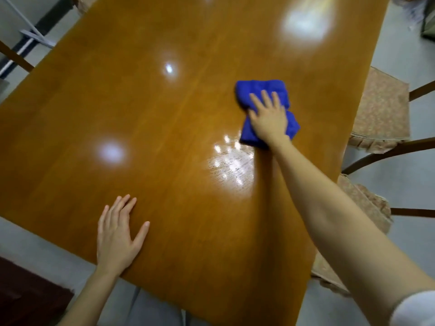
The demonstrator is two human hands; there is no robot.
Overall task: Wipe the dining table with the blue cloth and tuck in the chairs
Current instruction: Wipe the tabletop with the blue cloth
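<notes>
A glossy brown wooden dining table (146, 128) fills most of the view. On its right half lies a bunched blue cloth (261, 89). My right hand (269, 116) presses flat on the cloth with straight, spread fingers, arm stretched out across the table. My left hand (117, 234) rests flat on the table near its front edge, fingers straight and holding nothing. Two chairs with beige patterned seat cushions stand along the table's right side, a far chair (381, 109) and a near chair (362, 203), their seats sticking out from under the table.
A wet, shiny streak (231, 165) lies on the table just left of my right forearm. Part of another wooden chair (16, 57) shows at the left edge. Grey floor (400, 175) surrounds the table, and a dark red mat (26, 292) lies at the bottom left.
</notes>
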